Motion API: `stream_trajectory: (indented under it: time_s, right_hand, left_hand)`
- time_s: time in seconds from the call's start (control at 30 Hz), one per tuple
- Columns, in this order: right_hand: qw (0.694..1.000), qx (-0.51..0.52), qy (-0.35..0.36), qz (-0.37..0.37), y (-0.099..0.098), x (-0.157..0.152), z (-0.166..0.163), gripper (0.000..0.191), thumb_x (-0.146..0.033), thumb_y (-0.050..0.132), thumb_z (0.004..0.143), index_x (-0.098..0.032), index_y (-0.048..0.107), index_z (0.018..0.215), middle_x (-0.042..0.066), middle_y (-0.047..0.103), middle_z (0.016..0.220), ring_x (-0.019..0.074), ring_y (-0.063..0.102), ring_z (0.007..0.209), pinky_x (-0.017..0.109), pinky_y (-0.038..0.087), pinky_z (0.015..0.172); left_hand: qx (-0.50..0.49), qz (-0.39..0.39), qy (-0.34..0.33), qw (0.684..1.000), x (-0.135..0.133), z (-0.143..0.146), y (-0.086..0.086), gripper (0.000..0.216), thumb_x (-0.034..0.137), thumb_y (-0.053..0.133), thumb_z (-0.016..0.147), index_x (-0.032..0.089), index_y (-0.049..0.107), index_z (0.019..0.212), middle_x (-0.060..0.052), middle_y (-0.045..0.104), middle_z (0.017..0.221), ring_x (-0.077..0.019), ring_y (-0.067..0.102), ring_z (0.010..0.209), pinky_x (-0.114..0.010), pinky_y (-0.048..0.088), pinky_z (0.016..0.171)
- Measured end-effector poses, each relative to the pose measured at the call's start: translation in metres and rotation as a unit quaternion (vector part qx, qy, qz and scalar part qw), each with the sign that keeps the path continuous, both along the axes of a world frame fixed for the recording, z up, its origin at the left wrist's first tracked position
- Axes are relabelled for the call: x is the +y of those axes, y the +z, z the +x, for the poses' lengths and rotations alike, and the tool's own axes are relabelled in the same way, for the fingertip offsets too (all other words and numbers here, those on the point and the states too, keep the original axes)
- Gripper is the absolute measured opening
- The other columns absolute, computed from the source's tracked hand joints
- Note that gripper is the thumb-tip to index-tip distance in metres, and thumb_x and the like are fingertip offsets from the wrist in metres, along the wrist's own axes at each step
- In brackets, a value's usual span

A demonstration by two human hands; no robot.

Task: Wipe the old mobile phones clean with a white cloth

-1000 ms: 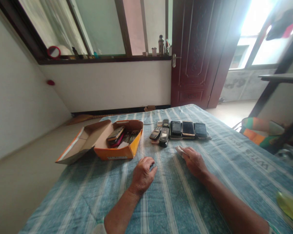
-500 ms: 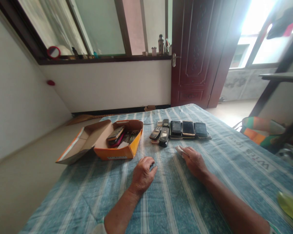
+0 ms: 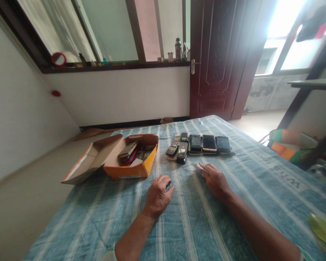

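My left hand (image 3: 159,195) rests on the striped blue cloth (image 3: 233,203) with its fingers curled under; nothing shows in it. My right hand (image 3: 216,180) lies a little further right, fingers closed over a small white cloth (image 3: 199,167) that sticks out at the fingertips. Just beyond both hands, several mobile phones (image 3: 197,144) lie side by side in a row. An open orange cardboard box (image 3: 136,165) to the left holds more phones.
The box's lid (image 3: 93,157) hangs open toward the left edge of the surface. A dark wooden door (image 3: 217,61) and a window sill with small bottles stand behind. A green object (image 3: 323,228) lies at the right edge.
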State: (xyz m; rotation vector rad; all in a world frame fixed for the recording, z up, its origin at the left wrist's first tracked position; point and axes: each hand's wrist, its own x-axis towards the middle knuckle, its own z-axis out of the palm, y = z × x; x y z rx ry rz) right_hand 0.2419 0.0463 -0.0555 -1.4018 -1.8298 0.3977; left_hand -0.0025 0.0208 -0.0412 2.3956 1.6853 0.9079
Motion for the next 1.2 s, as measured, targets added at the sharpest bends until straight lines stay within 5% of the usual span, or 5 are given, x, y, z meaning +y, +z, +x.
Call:
stream_trajectory:
  time_s: [1.2]
  right_hand:
    - [1.000,-0.007,0.010,0.015,-0.0025,-0.0026,-0.0024,0.031,-0.030,0.040,0.095,-0.024,0.066,0.111,0.003,0.066,0.097,0.0165,0.064,0.082,0.027,0.047,0.073]
  left_hand:
    - [-0.043,-0.023,0.000,0.999,-0.0038,-0.0016,0.0030,0.010,0.013,0.062,0.074,0.020,0.063,0.081,-0.005,0.069,0.089,-0.0199,0.064,0.087,-0.032,0.052,0.082]
